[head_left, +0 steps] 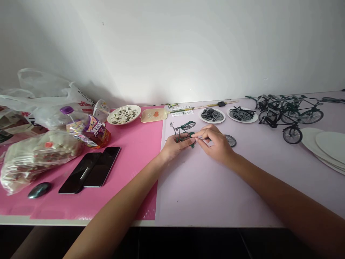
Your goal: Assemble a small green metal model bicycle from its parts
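Observation:
My left hand (pixel 175 144) is closed round a small green toy bicycle (pixel 185 126), tilted above the light purple cover, its handlebar and one wheel pointing away from me. Fingers of my right hand (pixel 215 142) pinch a thin dark part (pixel 201 138) against the bicycle's near end; the kind of part is too small to make out. Partly behind my right hand, a loose grey spoked wheel (pixel 230 140) lies on the table.
Two white plates with dark wheels (pixel 212 115) and black parts (pixel 242 113) stand at the back. Several toy bicycles (pixel 292 111) and stacked plates (pixel 325 147) are on the right. Leftward are a plate of pale pieces (pixel 124 114), a bottle (pixel 86 126), phones (pixel 101 167) and bags (pixel 40 154).

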A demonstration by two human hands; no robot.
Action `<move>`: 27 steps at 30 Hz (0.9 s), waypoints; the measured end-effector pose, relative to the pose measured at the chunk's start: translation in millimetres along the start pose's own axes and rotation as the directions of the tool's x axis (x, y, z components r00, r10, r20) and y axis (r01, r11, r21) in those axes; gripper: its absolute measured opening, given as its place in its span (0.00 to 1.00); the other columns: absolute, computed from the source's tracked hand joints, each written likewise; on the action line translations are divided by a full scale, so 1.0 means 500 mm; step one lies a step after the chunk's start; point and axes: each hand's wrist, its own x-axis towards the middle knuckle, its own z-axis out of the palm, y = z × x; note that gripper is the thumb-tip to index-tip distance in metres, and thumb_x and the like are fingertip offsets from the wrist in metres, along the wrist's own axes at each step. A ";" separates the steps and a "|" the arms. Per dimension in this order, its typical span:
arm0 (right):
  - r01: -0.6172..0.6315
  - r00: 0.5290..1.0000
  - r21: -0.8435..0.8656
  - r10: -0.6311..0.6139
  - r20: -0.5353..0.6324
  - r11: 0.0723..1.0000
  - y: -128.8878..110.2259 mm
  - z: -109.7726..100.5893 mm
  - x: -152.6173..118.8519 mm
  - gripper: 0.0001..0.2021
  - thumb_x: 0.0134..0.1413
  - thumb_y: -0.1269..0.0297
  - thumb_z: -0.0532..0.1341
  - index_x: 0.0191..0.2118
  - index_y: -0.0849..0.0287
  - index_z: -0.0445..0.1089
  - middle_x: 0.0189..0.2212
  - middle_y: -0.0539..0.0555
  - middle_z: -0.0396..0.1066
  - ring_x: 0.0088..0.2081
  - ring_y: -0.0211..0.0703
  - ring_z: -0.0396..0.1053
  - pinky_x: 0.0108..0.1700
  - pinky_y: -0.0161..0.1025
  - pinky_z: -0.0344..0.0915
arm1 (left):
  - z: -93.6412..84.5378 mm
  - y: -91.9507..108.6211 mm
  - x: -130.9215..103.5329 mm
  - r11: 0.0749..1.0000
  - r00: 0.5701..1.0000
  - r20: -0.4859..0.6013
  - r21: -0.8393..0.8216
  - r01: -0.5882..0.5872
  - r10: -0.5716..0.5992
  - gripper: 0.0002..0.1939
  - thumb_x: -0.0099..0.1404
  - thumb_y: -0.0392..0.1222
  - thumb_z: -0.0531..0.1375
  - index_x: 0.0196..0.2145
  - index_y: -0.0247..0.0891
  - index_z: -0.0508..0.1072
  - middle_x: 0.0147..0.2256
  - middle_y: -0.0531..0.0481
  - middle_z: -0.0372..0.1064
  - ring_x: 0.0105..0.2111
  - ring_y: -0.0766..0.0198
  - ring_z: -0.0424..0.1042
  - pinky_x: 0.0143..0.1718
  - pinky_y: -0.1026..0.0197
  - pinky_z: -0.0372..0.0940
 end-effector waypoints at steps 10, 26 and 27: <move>-0.118 0.993 0.000 0.118 -0.006 0.993 -0.005 0.000 -0.002 0.08 0.61 0.68 0.67 0.34 0.49 0.68 0.29 0.53 0.75 0.36 0.51 0.71 0.38 0.50 0.72 | -0.001 0.000 0.002 0.998 0.999 0.040 0.062 -0.027 0.025 0.30 0.44 0.49 0.81 0.41 0.34 0.77 0.37 0.48 0.77 0.36 0.64 0.74 0.47 0.54 0.69; -0.459 0.887 0.208 0.459 0.053 0.864 -0.007 0.014 -0.014 0.21 0.59 0.63 0.68 0.32 0.51 0.50 0.36 0.52 0.78 0.39 0.46 0.74 0.45 0.47 0.71 | 0.002 -0.002 -0.002 0.979 0.994 0.066 0.179 -0.101 0.090 0.29 0.47 0.46 0.81 0.44 0.33 0.78 0.37 0.46 0.79 0.34 0.62 0.76 0.43 0.55 0.71; -0.475 0.877 0.225 0.478 0.045 0.850 -0.006 0.016 -0.015 0.21 0.59 0.62 0.68 0.32 0.50 0.50 0.36 0.52 0.78 0.38 0.46 0.74 0.44 0.47 0.70 | 0.003 -0.002 -0.003 0.977 0.992 0.070 0.178 -0.113 0.102 0.29 0.48 0.45 0.80 0.45 0.33 0.78 0.38 0.45 0.79 0.34 0.62 0.76 0.43 0.55 0.71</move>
